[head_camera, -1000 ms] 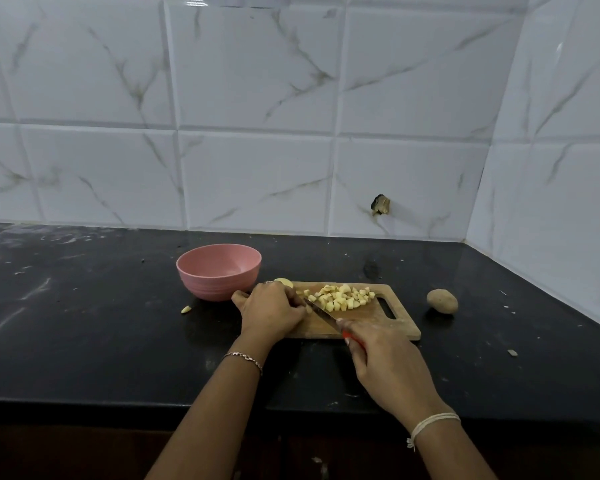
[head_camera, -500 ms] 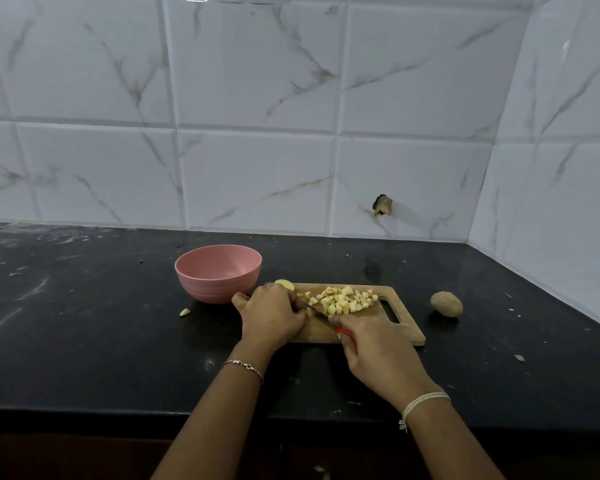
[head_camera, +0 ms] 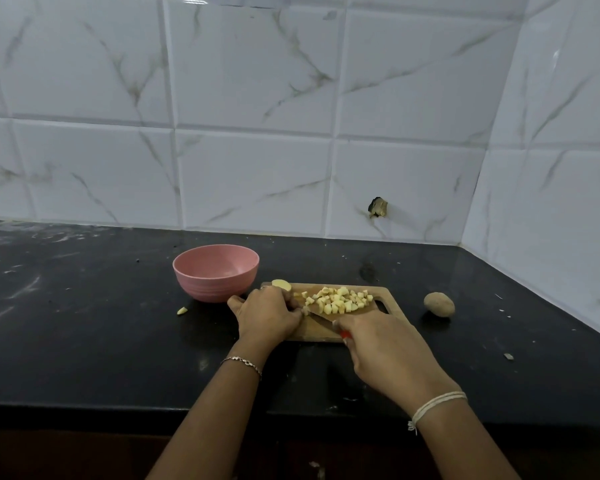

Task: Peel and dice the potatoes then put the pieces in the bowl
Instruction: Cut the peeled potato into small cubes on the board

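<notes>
Tiled wall (head_camera: 257,98): white marble-look, runs along the back and wraps the right corner. A small chipped hole (head_camera: 377,206) sits low on it.
Table (head_camera: 84,323): black stone, scuffed and dusty on the left.
Both forearms come in from the bottom edge.
Left hand (head_camera: 267,315): on the near-left part of the cutting board (head_camera: 317,331), fingers curled and bunched together, tips down at the blade on a small pale bit. Pinching or only pressing it: cannot tell, the knuckles hide it.
Right hand (head_camera: 385,348): fingers wrapped tight round the red handle of the knife (head_camera: 321,317). The blade angles up-left across the board, tip at the left fingertips.
Cutting board: wooden, handle slot at the right end, lying flat near the table's front.
Bowl (head_camera: 208,282): pink, upright, just left of the board's far corner. No potato visible inside.
Whole potato (head_camera: 439,304): unpeeled, on the table right of the board, apart from it.
Diced potato (head_camera: 338,301): loose pile of pale cubes mid-board, just beyond the blade.
Peeled chunk (head_camera: 280,284): at the board's far-left corner, behind the left knuckles.
Stray piece (head_camera: 182,310): on the table, front-left of the bowl.
Scrap (head_camera: 508,356): on the table far right.
Bracelet (head_camera: 242,361) on the left wrist, white thread (head_camera: 437,403) on the right.
</notes>
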Available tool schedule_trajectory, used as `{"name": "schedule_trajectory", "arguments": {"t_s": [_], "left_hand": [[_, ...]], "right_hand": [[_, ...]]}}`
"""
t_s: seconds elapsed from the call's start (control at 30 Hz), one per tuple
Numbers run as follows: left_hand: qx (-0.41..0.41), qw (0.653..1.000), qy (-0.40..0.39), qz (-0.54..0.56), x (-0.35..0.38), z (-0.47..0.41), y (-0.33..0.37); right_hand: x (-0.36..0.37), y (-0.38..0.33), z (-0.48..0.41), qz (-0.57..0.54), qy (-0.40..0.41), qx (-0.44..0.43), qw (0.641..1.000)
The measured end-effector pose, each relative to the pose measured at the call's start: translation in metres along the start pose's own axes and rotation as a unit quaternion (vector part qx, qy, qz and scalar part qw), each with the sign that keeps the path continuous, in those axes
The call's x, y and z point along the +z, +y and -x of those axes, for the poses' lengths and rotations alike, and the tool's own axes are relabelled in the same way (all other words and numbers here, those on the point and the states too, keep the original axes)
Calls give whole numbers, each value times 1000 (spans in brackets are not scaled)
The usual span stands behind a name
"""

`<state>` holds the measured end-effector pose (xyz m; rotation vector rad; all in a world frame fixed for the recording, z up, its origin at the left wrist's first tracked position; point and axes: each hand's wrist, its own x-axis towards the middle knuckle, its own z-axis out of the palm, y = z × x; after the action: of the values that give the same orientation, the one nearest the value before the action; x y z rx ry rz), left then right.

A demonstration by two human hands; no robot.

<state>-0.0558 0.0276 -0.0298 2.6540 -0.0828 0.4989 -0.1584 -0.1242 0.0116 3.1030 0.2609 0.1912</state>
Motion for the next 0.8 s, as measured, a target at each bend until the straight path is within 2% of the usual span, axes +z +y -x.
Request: {"name": "schedule_trajectory", "arguments": {"t_s": [0.13, 0.23, 0.37, 0.47, 0.63, 0.8], "left_hand": [[2, 1000, 3, 2, 1, 0, 1], [6, 1000, 15, -4, 4, -3, 1], [15, 999, 46, 1, 5, -3, -2], [3, 997, 74, 3, 5, -4, -5], [-26, 999, 29, -31, 4, -3, -8], [-27, 999, 21, -36, 3, -2, -8]], "right_hand": [[-8, 4, 11, 17, 7, -8, 1000], [-8, 10, 18, 7, 62, -12, 998], [2, 12, 24, -31, 111, 1, 993], [15, 10, 23, -72, 113, -5, 991], [32, 10, 9, -89, 146, -1, 985], [43, 6, -2, -84, 183, 33, 979]]}}
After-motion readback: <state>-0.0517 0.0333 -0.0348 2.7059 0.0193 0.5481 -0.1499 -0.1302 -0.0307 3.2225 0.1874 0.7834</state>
